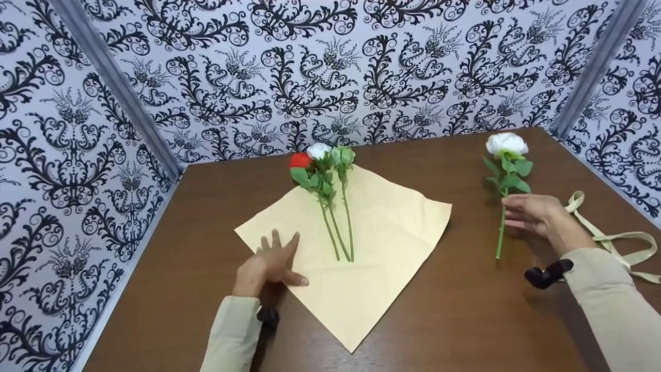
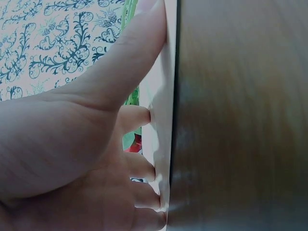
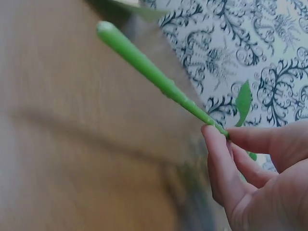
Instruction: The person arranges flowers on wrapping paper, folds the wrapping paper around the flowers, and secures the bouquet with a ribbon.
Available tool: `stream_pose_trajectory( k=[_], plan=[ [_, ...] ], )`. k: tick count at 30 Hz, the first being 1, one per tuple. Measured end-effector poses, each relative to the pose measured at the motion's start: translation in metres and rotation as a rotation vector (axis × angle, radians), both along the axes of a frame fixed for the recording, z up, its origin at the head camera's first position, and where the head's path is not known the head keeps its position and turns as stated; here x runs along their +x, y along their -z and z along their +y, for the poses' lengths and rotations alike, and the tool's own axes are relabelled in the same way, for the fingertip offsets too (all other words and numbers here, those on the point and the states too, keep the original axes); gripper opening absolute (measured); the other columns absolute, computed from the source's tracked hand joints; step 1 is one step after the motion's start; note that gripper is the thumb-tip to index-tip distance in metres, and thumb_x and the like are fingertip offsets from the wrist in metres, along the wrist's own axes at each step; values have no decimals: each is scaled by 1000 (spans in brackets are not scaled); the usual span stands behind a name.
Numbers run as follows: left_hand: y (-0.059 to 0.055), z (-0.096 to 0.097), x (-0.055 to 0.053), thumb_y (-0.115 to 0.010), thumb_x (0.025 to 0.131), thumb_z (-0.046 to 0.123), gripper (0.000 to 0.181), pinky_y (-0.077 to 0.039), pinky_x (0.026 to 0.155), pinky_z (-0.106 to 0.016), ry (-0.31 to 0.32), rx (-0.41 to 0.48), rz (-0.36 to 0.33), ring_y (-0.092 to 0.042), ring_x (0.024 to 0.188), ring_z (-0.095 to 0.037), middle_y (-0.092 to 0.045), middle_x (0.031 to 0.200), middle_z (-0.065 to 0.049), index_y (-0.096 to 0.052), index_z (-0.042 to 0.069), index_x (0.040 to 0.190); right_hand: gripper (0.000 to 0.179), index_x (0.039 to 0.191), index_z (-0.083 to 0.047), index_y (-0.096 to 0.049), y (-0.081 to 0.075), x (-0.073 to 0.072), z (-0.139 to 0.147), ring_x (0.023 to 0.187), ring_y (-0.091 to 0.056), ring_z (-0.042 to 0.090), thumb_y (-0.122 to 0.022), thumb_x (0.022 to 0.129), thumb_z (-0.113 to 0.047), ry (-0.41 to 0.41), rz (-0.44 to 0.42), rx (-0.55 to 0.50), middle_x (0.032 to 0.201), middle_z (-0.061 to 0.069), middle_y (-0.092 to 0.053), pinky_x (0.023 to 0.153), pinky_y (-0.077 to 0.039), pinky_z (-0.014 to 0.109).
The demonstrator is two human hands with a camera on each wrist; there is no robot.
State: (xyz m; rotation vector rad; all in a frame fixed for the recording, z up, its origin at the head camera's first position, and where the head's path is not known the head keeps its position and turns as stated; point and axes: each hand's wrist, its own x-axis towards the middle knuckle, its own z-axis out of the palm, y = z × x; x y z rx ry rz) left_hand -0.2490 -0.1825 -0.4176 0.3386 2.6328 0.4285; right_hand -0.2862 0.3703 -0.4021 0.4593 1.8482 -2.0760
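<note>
A sheet of pale yellow wrapping paper (image 1: pixel 392 248) lies flat on the brown table, one corner toward me. On its upper part lie three artificial flowers side by side: a red one (image 1: pixel 300 160), a white one (image 1: pixel 319 151) and a pale green one (image 1: pixel 343 155), green stems toward me. My left hand (image 1: pixel 271 264) rests on the paper's left edge with fingers spread. At the right, my right hand (image 1: pixel 534 214) pinches the stem of a white rose (image 1: pixel 507 143) between thumb and fingers; in the right wrist view its green stem (image 3: pixel 144 65) points away, above the table.
A cream ribbon (image 1: pixel 627 253) lies loosely looped at the table's right side, partly behind the right forearm. Patterned black-and-white panels (image 1: pixel 330 77) enclose the brown table (image 1: pixel 454 315) at the back and both sides.
</note>
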Motion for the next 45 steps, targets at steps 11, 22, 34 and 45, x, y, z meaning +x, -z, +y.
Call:
stream_pose_trajectory(
  k=[11,22,34,45],
  plan=[
    [-2,0,0,-78,83,50,112,-14,119,-68,21,-39,-5,2,145,-66,7,159,-42,-9,10,162,12,91,-20,-66,-20,-10,-40,79,-69,6,-62,98,-11,-60,73,-94,83,-10,-71,75,-60,25],
    [-3,2,0,-78,83,46,111,-13,120,-68,2,-29,-12,4,146,-64,9,160,-40,-9,11,162,10,97,-19,-66,-30,-17,-86,78,-72,9,-68,95,-10,-53,130,-71,83,-7,-73,74,-62,29],
    [-1,1,-1,-78,83,48,112,-13,121,-67,3,-46,-11,4,146,-64,8,160,-40,-8,12,163,36,128,-4,-52,-28,-28,-150,79,-67,8,-67,96,-9,-71,193,65,83,-9,-71,79,-62,33],
    [-1,3,-2,-77,84,50,112,-16,121,-66,6,-81,-16,4,146,-64,8,160,-39,-6,12,163,51,143,6,-45,-15,-37,-198,84,-66,10,-63,97,-7,-130,167,144,93,-6,-66,91,-58,38]
  ],
)
